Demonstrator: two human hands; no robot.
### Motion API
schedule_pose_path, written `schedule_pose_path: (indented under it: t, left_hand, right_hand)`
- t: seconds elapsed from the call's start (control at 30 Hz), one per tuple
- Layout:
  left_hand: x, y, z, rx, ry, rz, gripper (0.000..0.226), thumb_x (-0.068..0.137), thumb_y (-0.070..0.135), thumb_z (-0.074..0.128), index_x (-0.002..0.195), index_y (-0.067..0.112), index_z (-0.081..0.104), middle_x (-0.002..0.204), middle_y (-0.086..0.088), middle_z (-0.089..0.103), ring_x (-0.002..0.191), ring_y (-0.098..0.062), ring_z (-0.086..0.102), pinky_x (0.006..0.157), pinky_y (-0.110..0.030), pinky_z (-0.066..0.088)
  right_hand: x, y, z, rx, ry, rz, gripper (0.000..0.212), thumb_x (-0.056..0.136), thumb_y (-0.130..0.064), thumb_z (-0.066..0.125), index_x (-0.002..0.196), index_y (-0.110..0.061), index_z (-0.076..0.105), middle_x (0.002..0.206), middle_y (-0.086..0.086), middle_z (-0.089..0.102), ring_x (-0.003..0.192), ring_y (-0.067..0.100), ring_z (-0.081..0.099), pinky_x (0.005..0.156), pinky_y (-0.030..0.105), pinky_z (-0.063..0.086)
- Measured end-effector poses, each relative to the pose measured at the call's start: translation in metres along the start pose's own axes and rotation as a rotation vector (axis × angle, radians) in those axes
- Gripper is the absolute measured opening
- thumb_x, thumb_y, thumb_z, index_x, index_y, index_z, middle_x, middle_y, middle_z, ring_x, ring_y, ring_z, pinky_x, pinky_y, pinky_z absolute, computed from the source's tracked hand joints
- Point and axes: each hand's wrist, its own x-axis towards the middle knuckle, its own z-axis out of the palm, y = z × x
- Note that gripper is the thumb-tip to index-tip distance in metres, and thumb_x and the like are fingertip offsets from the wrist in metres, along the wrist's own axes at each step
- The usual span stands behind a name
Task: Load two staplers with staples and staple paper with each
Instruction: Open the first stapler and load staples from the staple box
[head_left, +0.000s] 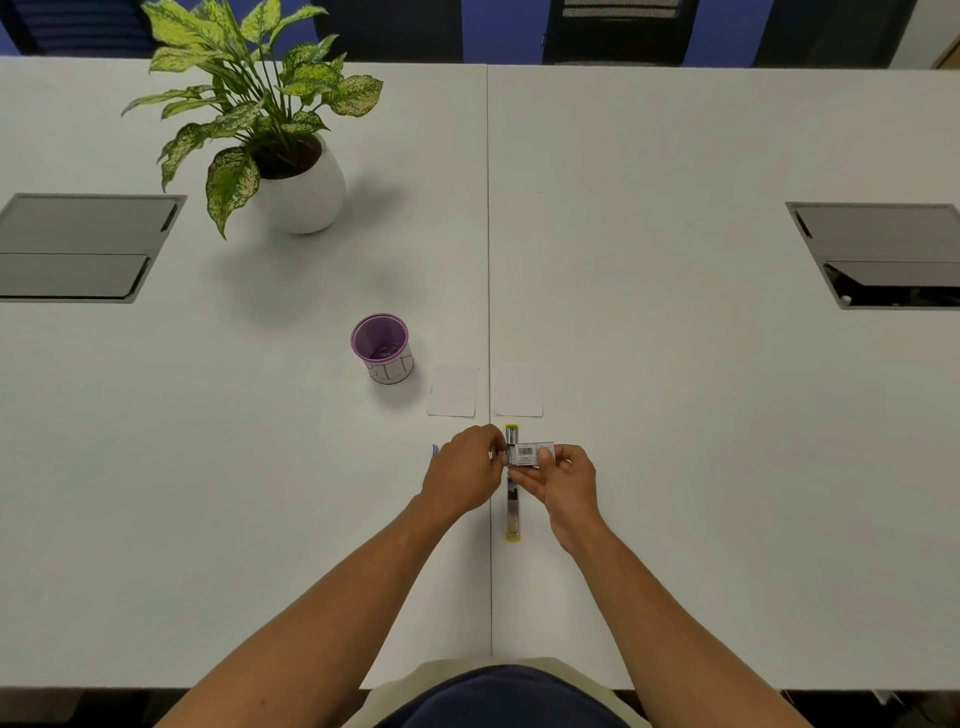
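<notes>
White table (675, 364), two panels joined at a seam running down the middle of the view. Grey recessed hatch (85, 247) set into the left panel, a matching hatch (883, 254) in the right. Potted plant (260, 119) in a white pot at far left of centre. Purple cup (382, 345) with a white lower band, upright, left of the seam, at mid-distance. Two paper squares side by side just beyond the hands: left paper (453, 391) left of the seam, right paper (518, 389) right of it, apart from each other and from the cup.

Yellow stapler (512, 514) opened out flat along the seam's right side, long axis pointing away from the body, far end showing above the hands, near end below them, middle hidden. Staple box (530, 454) held above the stapler, barcode face up. Right hand (563, 486) gripping the box's right end, thumb on top, fingers curled beneath. Left hand (465, 470) curled at the box's left end, fingertips pinching there; whether on the box flap or on staples, cannot tell. Small blue item (435, 450) just left of the left hand, mostly hidden, not identifiable.
</notes>
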Motion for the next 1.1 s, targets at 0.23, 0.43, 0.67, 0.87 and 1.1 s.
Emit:
schedule_pose_path:
  t: [0.23, 0.43, 0.67, 0.87, 1.1]
  left_hand:
    - [0.003, -0.001, -0.001, -0.093, -0.042, -0.012, 0.01, 0.091, 0.023, 0.063, 0.096, 0.014, 0.06, 0.109, -0.003, 0.06, 0.1, -0.02, 0.058, 0.079, -0.029, 0.044]
    - [0.002, 0.0, 0.0, -0.181, -0.025, 0.026, 0.004, 0.092, 0.015, 0.062, 0.09, 0.013, 0.06, 0.105, -0.003, 0.057, 0.1, -0.015, 0.051, 0.081, -0.018, 0.032]
    - [0.004, 0.001, -0.001, -0.464, 0.054, -0.063, 0.007, 0.092, 0.011, 0.06, 0.088, 0.015, 0.061, 0.094, 0.005, 0.063, 0.09, -0.01, 0.059, 0.077, -0.016, 0.046]
    - [0.01, -0.005, -0.012, -0.773, 0.226, -0.178, 0.007, 0.09, 0.012, 0.063, 0.089, 0.018, 0.059, 0.083, -0.003, 0.071, 0.077, -0.014, 0.07, 0.074, -0.023, 0.055]
    - [0.008, -0.021, -0.001, -0.864, 0.102, -0.359, 0.019, 0.095, 0.003, 0.049, 0.094, 0.009, 0.067, 0.089, -0.01, 0.067, 0.071, -0.019, 0.071, 0.076, -0.034, 0.06]
  right_hand:
    - [0.001, 0.0, 0.001, -0.013, 0.0, 0.02, 0.005, 0.1, -0.005, 0.048, 0.104, -0.002, 0.048, 0.096, 0.02, 0.07, 0.074, 0.028, 0.075, 0.06, 0.027, 0.06]
    - [0.003, -0.001, 0.0, -0.014, 0.003, 0.033, 0.01, 0.1, -0.006, 0.047, 0.109, -0.001, 0.048, 0.097, 0.02, 0.07, 0.075, 0.028, 0.075, 0.06, 0.027, 0.06]
    - [0.006, -0.001, -0.001, -0.019, 0.02, 0.031, 0.007, 0.1, -0.004, 0.046, 0.107, -0.001, 0.048, 0.104, 0.027, 0.067, 0.084, 0.035, 0.073, 0.063, 0.029, 0.061]
    - [0.009, -0.002, 0.0, -0.008, 0.032, 0.047, 0.002, 0.101, -0.005, 0.047, 0.101, -0.004, 0.048, 0.102, 0.025, 0.068, 0.078, 0.032, 0.074, 0.062, 0.029, 0.061]
    - [0.01, -0.003, 0.002, 0.005, 0.03, 0.056, 0.006, 0.101, -0.006, 0.047, 0.106, -0.004, 0.048, 0.104, 0.026, 0.067, 0.08, 0.033, 0.074, 0.064, 0.03, 0.062]
